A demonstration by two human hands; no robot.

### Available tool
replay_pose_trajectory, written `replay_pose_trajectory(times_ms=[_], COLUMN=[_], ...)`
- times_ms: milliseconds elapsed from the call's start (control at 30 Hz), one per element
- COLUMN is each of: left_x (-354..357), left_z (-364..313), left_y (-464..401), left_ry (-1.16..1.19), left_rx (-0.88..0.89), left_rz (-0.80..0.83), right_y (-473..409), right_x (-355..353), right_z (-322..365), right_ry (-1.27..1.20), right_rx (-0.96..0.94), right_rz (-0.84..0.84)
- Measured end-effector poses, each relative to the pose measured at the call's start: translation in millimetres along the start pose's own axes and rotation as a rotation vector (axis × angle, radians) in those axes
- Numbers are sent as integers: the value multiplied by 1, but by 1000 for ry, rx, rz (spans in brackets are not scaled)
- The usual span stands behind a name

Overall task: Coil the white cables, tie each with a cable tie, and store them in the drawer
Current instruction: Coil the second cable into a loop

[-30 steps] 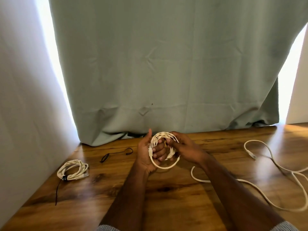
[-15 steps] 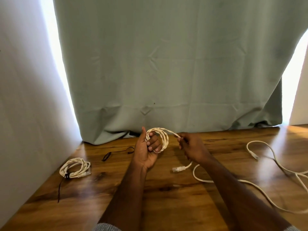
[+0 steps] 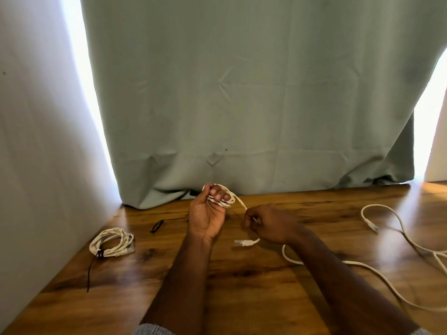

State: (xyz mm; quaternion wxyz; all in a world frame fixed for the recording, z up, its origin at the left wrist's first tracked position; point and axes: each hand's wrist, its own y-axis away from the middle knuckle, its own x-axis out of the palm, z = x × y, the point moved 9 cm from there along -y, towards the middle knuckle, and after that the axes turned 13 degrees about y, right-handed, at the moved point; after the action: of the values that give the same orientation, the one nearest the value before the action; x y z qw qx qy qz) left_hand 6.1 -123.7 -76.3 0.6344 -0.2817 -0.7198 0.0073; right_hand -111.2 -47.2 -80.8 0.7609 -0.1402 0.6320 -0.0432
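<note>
A grey-green curtain (image 3: 254,93) hangs behind a wooden tabletop (image 3: 242,286) and bunches where it meets the wood. No drawer is in view.

Across the right side of the table a loose white cable (image 3: 391,240) sprawls uncoiled, its plug lying near the far right edge; it looks to be waiting its turn.

At the left, near the wall, a finished coil (image 3: 111,242) lies flat, bound by a black cable tie (image 3: 93,269) whose long tail trails toward the near edge. A spare black cable tie (image 3: 157,226) lies between that coil and the hands, within reach for the next bundle.

The left hand (image 3: 208,213) is raised palm-up, fingers curled round a small coil of white cable (image 3: 221,195), probably to keep the loops from springing apart. From it a short run of cable leads to the right hand (image 3: 268,226), whose fingers are curled in, pinching the free end. The connector (image 3: 243,243) hangs just below that hand, so the last bit seems ready to be wound on.
</note>
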Motion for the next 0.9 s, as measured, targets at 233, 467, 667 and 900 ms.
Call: replay_pose_trajectory(times_ms=[233, 467, 667, 900], left_x=[-13, -17, -6, 1], left_z=[-4, 2, 19, 38], left_y=[-3, -3, 0, 14], left_ry=[-61, -337, -605, -965], left_rx=[69, 123, 83, 65], left_rz=[-168, -256, -117, -80], right_y=[3, 9, 11, 13], right_x=[2, -8, -17, -44], right_z=[20, 47, 63, 42], right_ry=[-112, -56, -182, -308], right_rx=[-43, -203, -286, -213], right_rz=[61, 60, -3, -255])
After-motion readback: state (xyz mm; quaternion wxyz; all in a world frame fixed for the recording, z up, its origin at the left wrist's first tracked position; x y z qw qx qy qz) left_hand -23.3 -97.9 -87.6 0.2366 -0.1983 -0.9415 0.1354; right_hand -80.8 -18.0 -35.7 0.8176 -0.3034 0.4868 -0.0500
